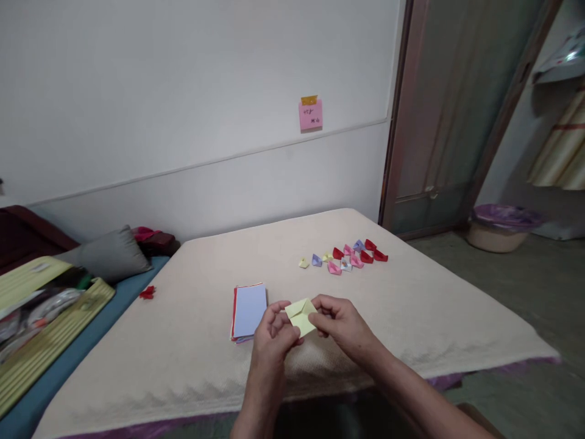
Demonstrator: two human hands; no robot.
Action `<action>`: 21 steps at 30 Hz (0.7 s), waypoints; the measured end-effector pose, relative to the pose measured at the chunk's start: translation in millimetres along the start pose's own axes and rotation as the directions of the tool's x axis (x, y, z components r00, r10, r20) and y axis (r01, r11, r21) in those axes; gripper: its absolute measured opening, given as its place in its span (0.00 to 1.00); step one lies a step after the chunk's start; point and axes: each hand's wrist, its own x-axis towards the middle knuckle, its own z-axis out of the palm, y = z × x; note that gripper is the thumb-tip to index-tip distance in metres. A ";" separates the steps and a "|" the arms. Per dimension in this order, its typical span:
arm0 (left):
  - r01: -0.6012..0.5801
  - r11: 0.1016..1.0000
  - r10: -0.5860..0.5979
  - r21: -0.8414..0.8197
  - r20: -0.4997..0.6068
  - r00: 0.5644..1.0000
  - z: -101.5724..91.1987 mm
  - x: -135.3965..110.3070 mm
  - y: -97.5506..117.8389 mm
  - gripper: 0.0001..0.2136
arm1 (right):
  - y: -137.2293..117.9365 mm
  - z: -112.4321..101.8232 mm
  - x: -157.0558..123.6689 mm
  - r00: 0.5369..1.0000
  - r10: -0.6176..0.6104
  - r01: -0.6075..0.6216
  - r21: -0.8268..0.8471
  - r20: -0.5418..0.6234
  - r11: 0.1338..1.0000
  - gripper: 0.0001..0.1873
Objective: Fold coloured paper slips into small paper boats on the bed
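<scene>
A small folded piece of pale yellow paper [302, 318] is held up between both hands over the front of the table. My left hand [275, 335] grips its lower left edge, thumb in front and fingers behind. My right hand [340, 320] pinches its right edge between thumb and fingers. A folded flap shows along the paper's top. Just beyond my left hand lies a stack of coloured paper [249, 310], a lavender sheet on top and red edges at the side. Farther back, several small folded paper boats [334, 268] in red, pink, lavender and yellow stand in loose rows.
A cream cloth [196, 360] covers the table. At its left edge sits a small red item [147, 292]. A grey cushion [109, 253] and a yellow-green slatted panel [59, 341] are farther left. A pink note [311, 116] is taped to the wall. A basin [496, 236] stands on the right floor.
</scene>
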 end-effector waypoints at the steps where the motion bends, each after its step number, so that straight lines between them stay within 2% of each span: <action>1: 0.008 1.000 -0.008 -0.003 -0.009 1.000 -0.4 -0.1 0.1 0.18 | -0.6 -0.3 -0.1 1.000 0.007 -0.007 -0.002 0.003 1.000 0.04; 5: 0.013 0.999 -0.011 0.030 -0.078 0.997 -6.3 4.1 -6.0 0.11 | -3.2 -1.3 -0.6 0.998 0.044 -0.044 -0.010 0.045 0.999 0.04; 12: 0.025 0.977 -0.018 0.211 -0.035 0.999 -12.1 8.7 -11.7 0.11 | -3.2 -1.0 -0.2 0.997 0.067 -0.067 0.025 0.033 0.997 0.02; 21: -0.009 0.979 0.015 0.203 -0.030 0.999 -8.0 6.8 -12.2 0.08 | 0.1 0.6 -1.3 0.992 0.083 -0.087 0.042 0.092 0.995 0.01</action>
